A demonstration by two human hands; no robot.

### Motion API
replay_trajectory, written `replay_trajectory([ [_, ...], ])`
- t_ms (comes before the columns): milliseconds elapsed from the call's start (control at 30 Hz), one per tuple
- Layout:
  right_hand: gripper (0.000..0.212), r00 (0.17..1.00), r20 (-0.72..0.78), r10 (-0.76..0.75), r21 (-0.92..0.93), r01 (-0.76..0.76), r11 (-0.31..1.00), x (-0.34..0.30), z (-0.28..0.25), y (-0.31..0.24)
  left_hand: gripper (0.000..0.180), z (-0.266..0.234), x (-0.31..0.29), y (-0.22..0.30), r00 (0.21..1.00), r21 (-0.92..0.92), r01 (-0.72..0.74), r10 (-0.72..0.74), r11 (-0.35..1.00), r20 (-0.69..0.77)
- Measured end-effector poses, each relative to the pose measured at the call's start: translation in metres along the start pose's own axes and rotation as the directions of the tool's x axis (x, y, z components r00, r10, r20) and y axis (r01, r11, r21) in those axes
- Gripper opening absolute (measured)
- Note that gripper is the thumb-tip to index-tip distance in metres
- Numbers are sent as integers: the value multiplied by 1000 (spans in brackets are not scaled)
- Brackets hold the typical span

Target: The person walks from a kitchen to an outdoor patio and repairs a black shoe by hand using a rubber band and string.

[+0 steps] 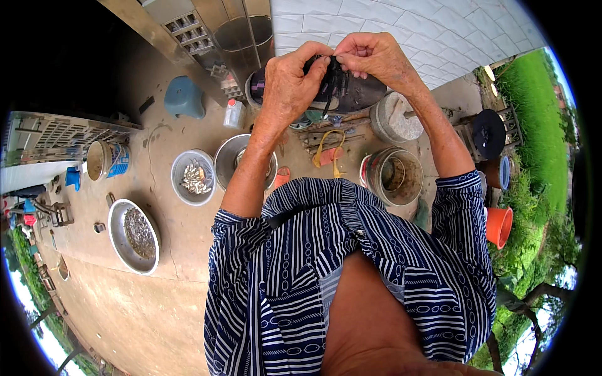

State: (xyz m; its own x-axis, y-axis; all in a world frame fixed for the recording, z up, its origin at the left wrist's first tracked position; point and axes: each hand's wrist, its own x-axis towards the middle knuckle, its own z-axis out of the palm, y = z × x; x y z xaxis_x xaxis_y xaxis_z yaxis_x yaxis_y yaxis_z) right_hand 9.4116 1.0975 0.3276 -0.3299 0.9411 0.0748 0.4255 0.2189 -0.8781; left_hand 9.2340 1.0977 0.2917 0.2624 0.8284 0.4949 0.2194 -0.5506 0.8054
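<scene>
Fingers (pixel 318 50) of both hands are pinched on a black stringy thing (pixel 336 81), well beyond the colander (pixel 180 164) and to its right.

The left hand (pixel 290 80) and right hand (pixel 379 59) nearly meet, thumb and forefinger of each closed at the thing's upper end; its exact kind is hard to make out. The colander stands on the concrete floor (pixel 157 307) with silvery fish (pixel 196 180) in it. Just right of it is a metal bowl (pixel 227 156), partly hidden by the left forearm (pixel 251 169). Left of the colander and nearer the wearer sits a wide metal basin (pixel 118 219); farther left, a bucket with a blue wrap (pixel 118 158). Beyond the colander stand a blue-green stool (pixel 184 97) and a red-capped bottle (pixel 234 116).
</scene>
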Motion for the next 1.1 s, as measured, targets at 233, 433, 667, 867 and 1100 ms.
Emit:
replay_trajectory([
  [233,11,939,91,-333,-492,333,805,1,3,-6,13,-5,5,-4,997,139,-44,35,989,71],
  [433,5,820,149,-553,-735,466,493,4,12,-14,12,-9,13,-1,986,67,95,-104,993,132],
  [667,9,954,-194,-229,-126,207,970,-2,13,4,9,-3,13,-19,957,-434,283,-224,855,183],
  [867,10,944,-89,-317,-325,273,906,3,8,-5,8,-7,14,-18,962,-214,213,-167,953,214],
  [1100,8,761,53,-646,-642,521,562,11,4,-2,8,-7,20,-8,989,77,59,-69,995,130],
])
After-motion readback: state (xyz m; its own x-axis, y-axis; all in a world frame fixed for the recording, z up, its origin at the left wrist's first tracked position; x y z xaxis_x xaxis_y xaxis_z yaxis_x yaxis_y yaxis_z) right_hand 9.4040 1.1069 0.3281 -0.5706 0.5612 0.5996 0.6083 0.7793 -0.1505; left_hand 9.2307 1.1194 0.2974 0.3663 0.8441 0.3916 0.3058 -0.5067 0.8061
